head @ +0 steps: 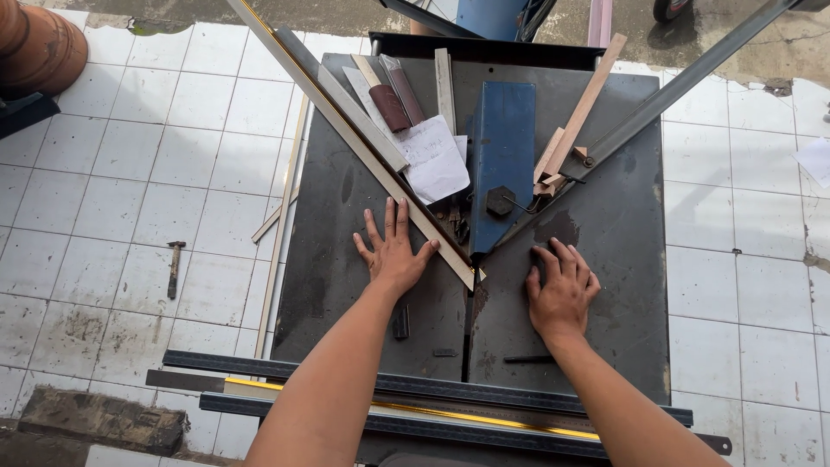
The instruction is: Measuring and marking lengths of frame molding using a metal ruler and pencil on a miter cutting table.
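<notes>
Moulding strip (380,160) runs from upper left down to centre; our spread left hand (393,253) touches it, flat right hand (562,290) rests apart on the bench (605,242).

Off the surface: small hammer (174,268) lying on white tiled floor (130,173), terracotta pot (39,47) at upper left corner, loose paper sheet (815,161) at right edge, dark slab (102,420) at lower left.

Dark grey table (363,285), blue guard (501,156), white tiles (130,173), pale strip (372,160)
</notes>
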